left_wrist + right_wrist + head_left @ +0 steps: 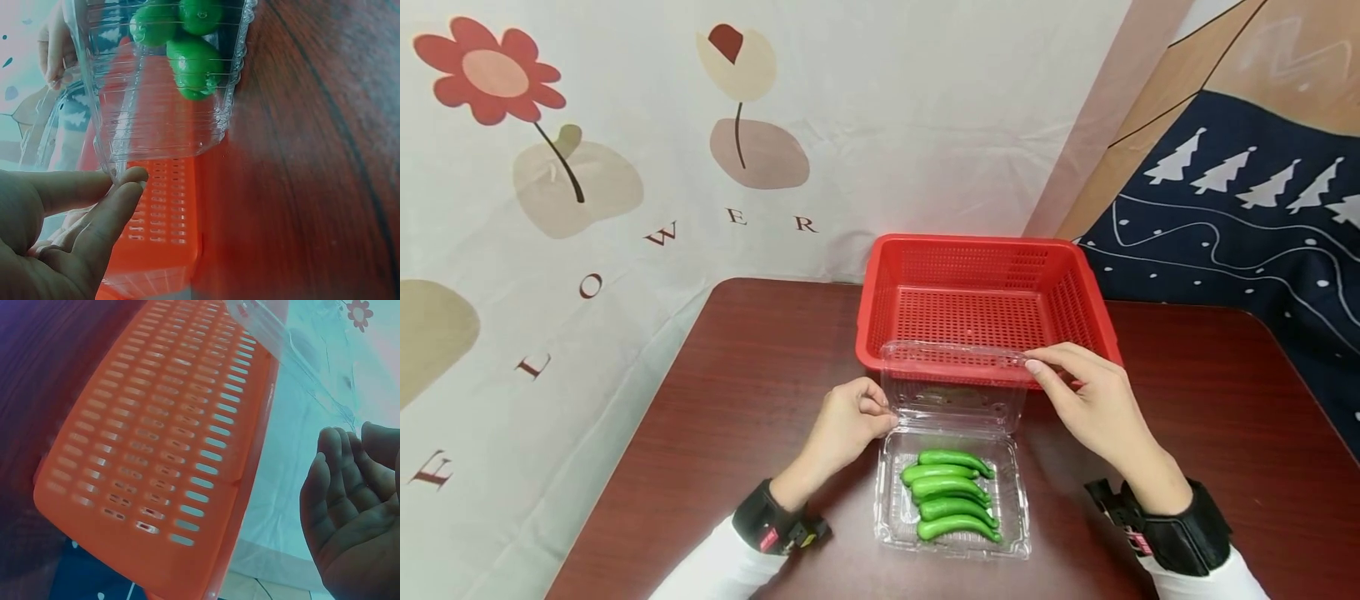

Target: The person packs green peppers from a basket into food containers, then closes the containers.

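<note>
A clear plastic clamshell box (pixel 951 546) lies on the table with several green peppers (pixel 951 486) side by side in its base. Its lid (pixel 955 396) stands raised at the back. My left hand (pixel 850 421) pinches the box's back left corner by the hinge; in the left wrist view its thumb and finger (pixel 106 206) meet on the plastic edge. My right hand (pixel 1093 400) pinches the lid's upper right corner between thumb and fingers. In the right wrist view the right hand (pixel 353 487) is at the lid's tip.
Right behind the lid stands a red perforated basket (pixel 872 308), seen partly through the clear plastic. The dark brown table (pixel 737 358) ends at a white printed cloth (pixel 880 125) at the back. A navy cloth with white trees (pixel 1225 242) hangs at the right.
</note>
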The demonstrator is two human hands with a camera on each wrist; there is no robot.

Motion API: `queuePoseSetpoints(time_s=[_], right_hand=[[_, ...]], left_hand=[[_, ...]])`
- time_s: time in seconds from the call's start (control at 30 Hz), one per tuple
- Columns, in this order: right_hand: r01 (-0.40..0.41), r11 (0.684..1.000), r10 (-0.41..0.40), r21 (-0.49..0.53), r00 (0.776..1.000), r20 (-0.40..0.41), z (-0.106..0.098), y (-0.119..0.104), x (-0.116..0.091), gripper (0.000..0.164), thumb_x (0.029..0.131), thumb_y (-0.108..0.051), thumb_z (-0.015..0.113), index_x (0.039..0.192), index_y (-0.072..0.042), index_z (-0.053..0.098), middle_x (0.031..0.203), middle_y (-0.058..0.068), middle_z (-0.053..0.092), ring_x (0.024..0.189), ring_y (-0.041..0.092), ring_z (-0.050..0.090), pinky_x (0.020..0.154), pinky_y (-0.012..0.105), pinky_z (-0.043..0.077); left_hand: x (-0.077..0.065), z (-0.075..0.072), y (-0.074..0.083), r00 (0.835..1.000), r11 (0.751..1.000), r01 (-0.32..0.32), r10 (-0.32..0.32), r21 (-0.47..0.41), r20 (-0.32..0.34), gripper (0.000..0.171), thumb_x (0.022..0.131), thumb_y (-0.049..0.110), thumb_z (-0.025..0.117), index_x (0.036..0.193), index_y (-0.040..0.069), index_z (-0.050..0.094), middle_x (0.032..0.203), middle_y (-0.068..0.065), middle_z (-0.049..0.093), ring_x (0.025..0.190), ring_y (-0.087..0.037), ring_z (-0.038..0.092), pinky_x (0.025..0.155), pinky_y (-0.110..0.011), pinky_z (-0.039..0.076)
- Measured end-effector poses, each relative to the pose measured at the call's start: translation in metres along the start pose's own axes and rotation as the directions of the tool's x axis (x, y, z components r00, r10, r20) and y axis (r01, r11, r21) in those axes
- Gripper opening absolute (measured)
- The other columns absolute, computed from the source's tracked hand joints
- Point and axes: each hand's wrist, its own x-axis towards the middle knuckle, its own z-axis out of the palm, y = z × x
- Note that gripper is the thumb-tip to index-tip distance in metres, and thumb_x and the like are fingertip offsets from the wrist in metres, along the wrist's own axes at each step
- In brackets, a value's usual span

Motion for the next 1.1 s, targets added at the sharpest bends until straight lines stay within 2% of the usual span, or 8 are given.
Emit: queuePoseSetpoints(time_s=[0.17, 0.3, 0.47, 0.67, 0.77, 0.8, 0.9, 1.1], right_hand=[[0.017, 1.000, -0.017, -0.010, 1.000, -0.010, -0.003, -0.003, -0.001, 0.038, 0.079, 0.008, 0.084, 0.113, -0.010, 0.080, 0.100, -0.002, 0.077, 0.088, -0.005, 0.062, 0.072, 0.006, 0.050], [0.029, 0.999, -0.029, -0.017, 1.000, -0.006, -0.006, -0.003, -0.003, 0.038, 0.078, 0.008, 0.085, 0.111, -0.010, 0.079, 0.100, -0.004, 0.075, 0.088, -0.005, 0.060, 0.069, 0.008, 0.049], [0.054, 0.998, -0.054, -0.012, 0.999, -0.002, -0.010, -0.004, -0.008, 0.039, 0.076, 0.010, 0.086, 0.108, -0.010, 0.079, 0.099, -0.005, 0.075, 0.090, -0.004, 0.062, 0.077, 0.007, 0.050], [0.086, 0.996, -0.086, 0.018, 0.996, 0.010, -0.016, -0.009, -0.014, 0.041, 0.074, 0.012, 0.086, 0.107, -0.011, 0.079, 0.100, -0.004, 0.073, 0.094, -0.002, 0.063, 0.086, 0.007, 0.050], [0.134, 0.990, -0.134, 0.036, 0.991, 0.001, -0.016, -0.011, -0.016, 0.017, 0.091, -0.013, 0.082, 0.107, -0.012, 0.079, 0.100, -0.004, 0.073, 0.093, -0.001, 0.063, 0.085, 0.007, 0.050], [0.153, 0.987, -0.153, 0.041, 0.988, -0.009, -0.016, -0.011, -0.017, 0.015, 0.095, -0.022, 0.079, 0.106, -0.012, 0.079, 0.099, -0.003, 0.073, 0.093, -0.001, 0.063, 0.084, 0.007, 0.050], [0.206, 0.978, -0.204, 0.044, 0.978, -0.033, -0.015, -0.012, -0.021, 0.040, 0.102, -0.049, 0.063, 0.104, -0.012, 0.078, 0.097, -0.002, 0.073, 0.091, 0.000, 0.064, 0.082, 0.007, 0.050], [0.232, 0.973, -0.231, 0.019, 0.973, -0.018, -0.019, -0.017, -0.032, 0.043, 0.102, -0.052, 0.061, 0.099, -0.012, 0.078, 0.094, -0.003, 0.072, 0.090, 0.001, 0.062, 0.082, 0.006, 0.051]], left_hand=[[0.003, 0.002, 0.001, 1.000, 1.000, -0.012, 0.012, 0.003, -0.003, 0.022, 0.080, -0.007, 0.081, 0.086, 0.003, 0.063, 0.076, -0.004, 0.075, 0.067, -0.008, 0.067, 0.058, -0.019, 0.053], [0.004, 0.003, 0.004, 1.000, 0.999, -0.015, 0.016, -0.037, 0.012, 0.021, 0.081, -0.009, 0.080, 0.087, 0.000, 0.062, 0.077, -0.008, 0.075, 0.071, -0.011, 0.070, 0.061, -0.020, 0.055], [0.004, 0.005, 0.005, 0.999, 0.997, -0.006, 0.009, -0.076, 0.031, 0.020, 0.082, -0.012, 0.078, 0.089, -0.003, 0.062, 0.083, -0.016, 0.076, 0.077, -0.019, 0.075, 0.065, -0.021, 0.058], [0.003, 0.003, 0.005, 0.999, 0.996, 0.007, -0.003, -0.089, 0.049, 0.019, 0.082, -0.013, 0.078, 0.089, -0.003, 0.063, 0.086, -0.016, 0.076, 0.079, -0.019, 0.074, 0.070, -0.024, 0.062], [0.002, 0.002, 0.003, 0.998, 0.995, 0.014, -0.009, -0.095, 0.056, 0.019, 0.082, -0.014, 0.077, 0.087, -0.003, 0.063, 0.086, -0.014, 0.075, 0.080, -0.019, 0.074, 0.072, -0.026, 0.062], [0.002, 0.002, 0.003, 0.998, 0.995, 0.013, -0.008, -0.099, 0.058, 0.019, 0.081, -0.015, 0.077, 0.087, -0.003, 0.063, 0.086, -0.015, 0.075, 0.081, -0.019, 0.074, 0.073, -0.026, 0.063], [0.002, 0.001, 0.002, 0.998, 0.995, 0.005, 0.001, -0.102, 0.061, 0.019, 0.081, -0.015, 0.077, 0.086, -0.003, 0.063, 0.087, -0.015, 0.075, 0.082, -0.020, 0.075, 0.073, -0.026, 0.063], [0.004, 0.000, 0.002, 0.996, 0.991, 0.012, 0.000, -0.136, 0.084, 0.016, 0.083, -0.018, 0.074, 0.088, -0.007, 0.064, 0.092, -0.020, 0.076, 0.088, -0.029, 0.077, 0.077, -0.029, 0.065]])
